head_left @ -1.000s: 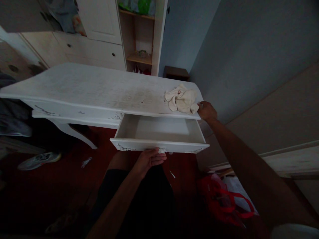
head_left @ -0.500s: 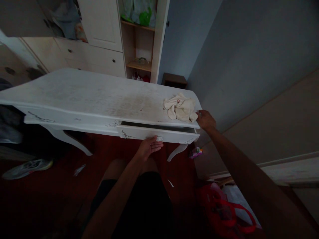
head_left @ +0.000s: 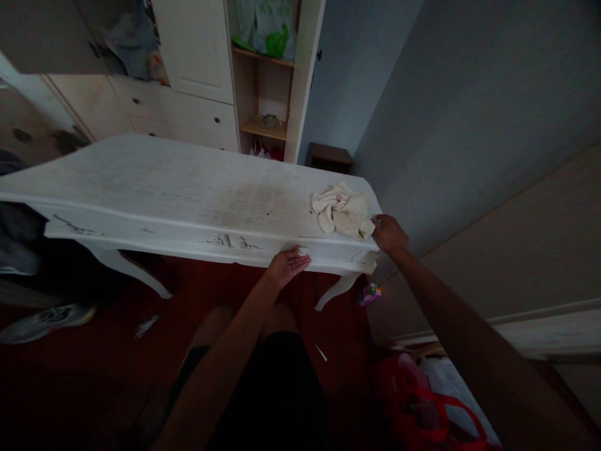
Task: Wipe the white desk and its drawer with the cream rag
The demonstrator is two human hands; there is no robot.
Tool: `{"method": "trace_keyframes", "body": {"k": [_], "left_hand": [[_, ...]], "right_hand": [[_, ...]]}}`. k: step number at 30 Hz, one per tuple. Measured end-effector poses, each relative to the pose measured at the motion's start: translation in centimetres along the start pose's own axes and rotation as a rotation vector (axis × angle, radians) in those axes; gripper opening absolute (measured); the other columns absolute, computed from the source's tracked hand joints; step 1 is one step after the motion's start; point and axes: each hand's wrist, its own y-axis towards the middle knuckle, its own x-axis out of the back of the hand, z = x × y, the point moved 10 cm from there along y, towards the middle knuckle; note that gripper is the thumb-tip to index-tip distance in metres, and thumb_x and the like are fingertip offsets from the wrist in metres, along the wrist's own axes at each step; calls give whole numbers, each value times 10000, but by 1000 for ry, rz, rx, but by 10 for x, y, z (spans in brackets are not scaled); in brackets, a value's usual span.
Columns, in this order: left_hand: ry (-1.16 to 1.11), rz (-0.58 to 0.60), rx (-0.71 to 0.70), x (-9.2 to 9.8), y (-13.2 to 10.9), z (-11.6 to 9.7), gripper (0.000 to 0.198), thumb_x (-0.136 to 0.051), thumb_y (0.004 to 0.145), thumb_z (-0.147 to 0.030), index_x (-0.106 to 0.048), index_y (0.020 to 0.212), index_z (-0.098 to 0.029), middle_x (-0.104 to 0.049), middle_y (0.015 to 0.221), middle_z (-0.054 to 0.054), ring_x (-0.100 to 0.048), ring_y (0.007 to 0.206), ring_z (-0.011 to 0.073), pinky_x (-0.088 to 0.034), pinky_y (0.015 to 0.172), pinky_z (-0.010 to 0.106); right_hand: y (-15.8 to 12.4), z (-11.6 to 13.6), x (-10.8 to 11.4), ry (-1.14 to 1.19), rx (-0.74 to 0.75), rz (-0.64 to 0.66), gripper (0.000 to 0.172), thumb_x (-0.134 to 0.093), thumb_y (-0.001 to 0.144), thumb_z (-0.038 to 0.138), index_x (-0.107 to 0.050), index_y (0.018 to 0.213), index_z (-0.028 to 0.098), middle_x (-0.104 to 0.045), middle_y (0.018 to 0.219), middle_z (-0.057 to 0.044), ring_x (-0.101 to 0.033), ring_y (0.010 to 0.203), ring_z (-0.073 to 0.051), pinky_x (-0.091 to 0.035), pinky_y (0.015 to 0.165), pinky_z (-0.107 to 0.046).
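Note:
A white table point(head_left: 188, 172) with a dark-stained top stands in front of me. Its right-hand drawer point(head_left: 323, 255) is pushed in, its front nearly flush with the frame. My left hand point(head_left: 285, 265) is at the pale drawer knob point(head_left: 304, 251), the thumb above it and the fingers straight beneath. At the table's right front corner, my right hand point(head_left: 390, 233) is closed around the edge, its fingertips against a crumpled cream cloth point(head_left: 342, 210). The undersides of those fingers are hidden.
A wall point(head_left: 451, 175) rises close on the right. Behind the table are a white cabinet point(head_left: 195, 56) and open shelves point(head_left: 265, 128). A red bag point(head_left: 413, 401), a purple carton point(head_left: 369, 294) and a shoe point(head_left: 47, 322) are on the dark red floor.
The right-hand drawer, partly out before, has slid in towards the table, with my left hand moving along with it. My right hand stays at the corner by the cloth.

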Motion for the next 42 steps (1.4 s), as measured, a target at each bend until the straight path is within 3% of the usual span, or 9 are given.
{"method": "trace_keyframes", "body": {"k": [8,12,17,21,26,29,33,37,42], "left_hand": [[-28,21,5,1,0,4,105,-611,869,-188,-639,931,-108,-726,866,147,-726,835,211,-541,927,350],[40,-17,-69,18,-15,-9,148,-585,876,-230,-661,839,-109,-735,778,123,-727,768,203,-561,868,345],[460,120,-201,18,-71,-58,198,-677,804,-305,-700,779,-110,-738,761,140,-712,700,236,-574,748,377],[563,171,-499,0,-115,-142,207,-705,766,-302,-712,808,-100,-743,812,136,-708,715,226,-554,809,402],[725,-86,-874,9,-121,-252,208,-637,781,-319,-721,858,-145,-757,926,92,-696,869,209,-516,884,380],[1044,-213,-1036,14,-111,-290,136,-657,744,-285,-740,770,-181,-761,943,76,-670,976,227,-479,946,352],[1349,-390,-1071,30,-95,-313,127,-637,739,-239,-733,674,-188,-753,848,59,-678,918,253,-480,867,326],[1413,-638,-1027,47,-92,-328,228,-540,816,-238,-743,842,-138,-748,894,115,-672,888,261,-471,781,320],[1702,-665,-1009,30,-85,-317,376,-491,830,-183,-659,1150,-77,-702,1113,199,-637,1002,290,-443,897,363]], "right_hand": [[2,-2,-2,1,-2,-5,465,-376,953,450,-596,1293,223,-555,1390,-131,-575,1186,-324,-464,975,-466],[1,-3,-2,1,-13,8,472,-383,952,455,-585,1306,217,-555,1384,-139,-576,1191,-326,-464,979,-467],[1,-3,-4,-1,-24,30,497,-365,954,462,-569,1323,200,-539,1405,-153,-583,1192,-351,-464,983,-489],[2,-3,-6,5,-10,30,500,-361,956,456,-564,1324,186,-538,1406,-159,-571,1216,-350,-461,995,-486],[2,-2,-6,13,-4,31,475,-354,961,452,-577,1306,212,-543,1404,-146,-570,1227,-335,-466,1001,-471],[3,-2,-6,23,-3,39,483,-344,965,450,-577,1306,200,-531,1416,-153,-566,1236,-333,-465,1009,-466],[3,-2,-7,12,-11,55,500,-333,968,454,-559,1327,190,-514,1435,-158,-555,1248,-335,-453,1028,-467],[2,-4,-9,-2,-17,59,494,-325,972,459,-552,1330,206,-508,1442,-141,-554,1250,-321,-452,1029,-445],[11,0,-7,42,31,77,393,-416,942,373,-628,1212,183,-581,1354,-158,-545,1259,-297,-433,1047,-412]]}}
